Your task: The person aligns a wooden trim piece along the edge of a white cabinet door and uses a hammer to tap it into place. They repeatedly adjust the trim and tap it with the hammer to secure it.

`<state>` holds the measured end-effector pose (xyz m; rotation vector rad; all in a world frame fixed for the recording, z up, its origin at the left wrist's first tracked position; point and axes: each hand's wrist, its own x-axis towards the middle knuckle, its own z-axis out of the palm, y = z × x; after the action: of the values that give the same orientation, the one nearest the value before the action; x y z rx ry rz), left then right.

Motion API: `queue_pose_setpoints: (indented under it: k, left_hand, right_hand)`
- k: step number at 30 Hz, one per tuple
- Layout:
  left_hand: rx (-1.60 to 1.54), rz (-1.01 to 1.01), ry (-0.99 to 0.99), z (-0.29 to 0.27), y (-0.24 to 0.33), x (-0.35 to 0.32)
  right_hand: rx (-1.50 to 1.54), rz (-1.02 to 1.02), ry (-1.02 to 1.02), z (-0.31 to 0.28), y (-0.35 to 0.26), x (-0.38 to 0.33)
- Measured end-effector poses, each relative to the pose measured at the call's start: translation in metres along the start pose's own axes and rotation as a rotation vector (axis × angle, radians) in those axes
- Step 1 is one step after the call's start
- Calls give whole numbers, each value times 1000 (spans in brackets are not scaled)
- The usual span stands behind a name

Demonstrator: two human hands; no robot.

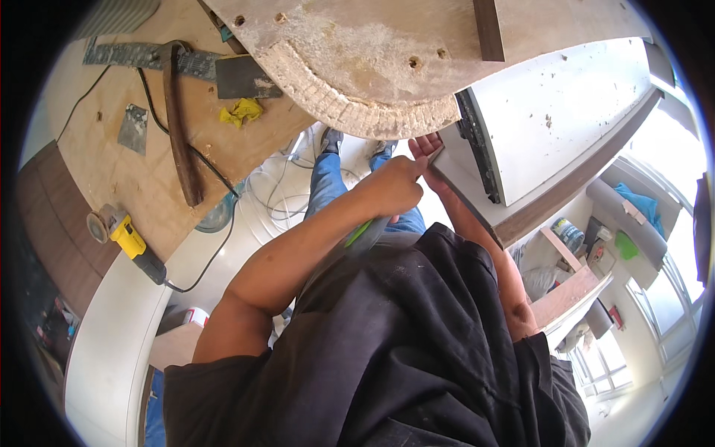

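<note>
Curling in open room, left hand (400, 186) has an unclear grip; right hand (426, 149), grip wide, lies beside panel edge (467, 199).

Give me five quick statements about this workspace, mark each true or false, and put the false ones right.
1. The yellow grinder lies to the left of the left hand. True.
2. The crumpled yellow cloth lies on the floor. False: the crumpled yellow cloth is on the wooden table.
3. The curved brown strip crosses the black cord. True.
4. The right hand is clenched in a tight fist. False: the right hand has its fingers opened out.
5. The person wears blue jeans. True.
</note>
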<state>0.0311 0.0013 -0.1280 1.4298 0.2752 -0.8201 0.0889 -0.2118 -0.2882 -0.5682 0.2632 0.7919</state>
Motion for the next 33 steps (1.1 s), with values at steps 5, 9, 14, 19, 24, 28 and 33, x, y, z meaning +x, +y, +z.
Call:
queue_pose_setpoints:
  k: [5, 9, 14, 19, 24, 28, 33]
  left_hand:
    - [86, 16, -18, -1, 6, 8]
    - [222, 138, 5, 7, 25, -50]
    - [264, 61, 30, 14, 34, -47]
    - [279, 84, 59, 14, 38, -46]
    - [180, -63, 47, 12, 37, -33]
    - [127, -73, -3, 3, 33, -26]
    - [36, -52, 105, -18, 7, -75]
  right_hand:
    - [280, 43, -214, -12, 5, 2]
    - [314, 68, -118, -4, -2, -1]
    - [325, 55, -150, 2, -2, -3]
    - [234, 47, -31, 23, -10, -4]
    - [174, 47, 73, 24, -7, -7]
    - [94, -33, -88, 5, 1, 1]
    - [-1273, -249, 195, 32, -42, -81]
